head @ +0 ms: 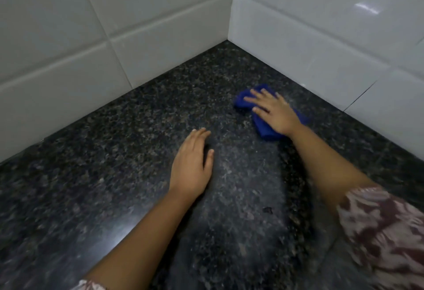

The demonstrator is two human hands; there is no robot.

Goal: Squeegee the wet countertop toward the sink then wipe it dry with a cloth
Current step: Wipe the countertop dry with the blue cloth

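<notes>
A dark speckled granite countertop [114, 175] fills the lower part of the head view and runs into a tiled corner. My right hand [273, 113] presses flat on a folded blue cloth [263, 129], fingers spread, close to the right wall. The cloth shows in front of and below the hand. My left hand [191, 166] lies palm down on the bare counter, fingers together, holding nothing. No squeegee and no sink are in view.
White tiled walls [160, 26] meet at the back corner [229, 37] and bound the counter on the left and right. A small dark speck [267, 209] lies on the counter between my forearms. My patterned sleeve [385, 232] is at the lower right.
</notes>
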